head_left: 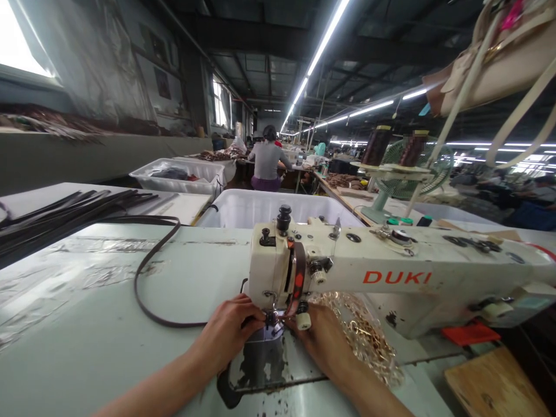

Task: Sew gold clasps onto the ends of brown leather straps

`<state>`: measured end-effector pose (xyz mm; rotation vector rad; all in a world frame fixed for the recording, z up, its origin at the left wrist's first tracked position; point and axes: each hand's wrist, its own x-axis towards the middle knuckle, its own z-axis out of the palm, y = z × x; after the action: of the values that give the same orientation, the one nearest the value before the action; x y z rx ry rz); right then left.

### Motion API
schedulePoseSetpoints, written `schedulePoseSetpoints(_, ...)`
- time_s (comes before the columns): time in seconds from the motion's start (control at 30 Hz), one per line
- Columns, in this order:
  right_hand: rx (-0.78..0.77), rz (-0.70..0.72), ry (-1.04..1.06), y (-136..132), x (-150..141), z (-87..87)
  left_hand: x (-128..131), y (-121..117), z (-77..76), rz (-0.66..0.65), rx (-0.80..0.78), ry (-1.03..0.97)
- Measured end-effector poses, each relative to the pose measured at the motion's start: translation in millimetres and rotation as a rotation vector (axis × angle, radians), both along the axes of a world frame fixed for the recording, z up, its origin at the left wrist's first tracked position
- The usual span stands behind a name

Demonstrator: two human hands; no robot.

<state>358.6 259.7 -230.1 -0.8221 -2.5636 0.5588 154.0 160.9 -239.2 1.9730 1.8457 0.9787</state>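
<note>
A white sewing machine [339, 255] with red lettering stands in front of me. A narrow dark brown strap [141, 289] loops over the tabletop and runs in under my left hand [234, 321]. That hand's fingers are pinched together on the strap, just left of the presser foot [273, 319]. On the other side, my right hand [319, 330] reaches under the machine head with its fingers bent close to the needle area. The machine head partly hides those fingertips, and what they pinch is too small to tell. Behind the right hand lies a pile of gold-coloured metal rings and clasps [369, 336].
Dark straps [73, 214] lie bundled at the left. A white plastic bin [278, 202] stands behind the machine. Thread cones [376, 147] and a green fan [397, 179] are at the right, near a wooden board [499, 382]. Farther back, a person [267, 156] sits facing away.
</note>
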Motion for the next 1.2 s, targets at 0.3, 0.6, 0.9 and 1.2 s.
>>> schedulePoseSetpoints(0.3, -0.022, 0.017, -0.008, 0.9, -1.1, 0.4, 0.8, 2.2, -0.1, 0.007, 0.006, -0.042)
schedulePoseSetpoints(0.6, -0.015, 0.085, 0.027, 0.2, 0.4, 6.3, 0.8, 1.9, 3.9, -0.009, 0.012, 0.002)
schedulePoseSetpoints(0.9, -0.034, 0.079, 0.012, 4.8, -1.8, 3.0, -5.2, 0.3, 7.4, -0.027, -0.079, 0.064)
schedulePoseSetpoints(1.2, 0.028, -0.064, -0.142, 3.6, -13.1, 7.2, 10.6, -37.8, 41.0, -0.163, -0.37, 0.059)
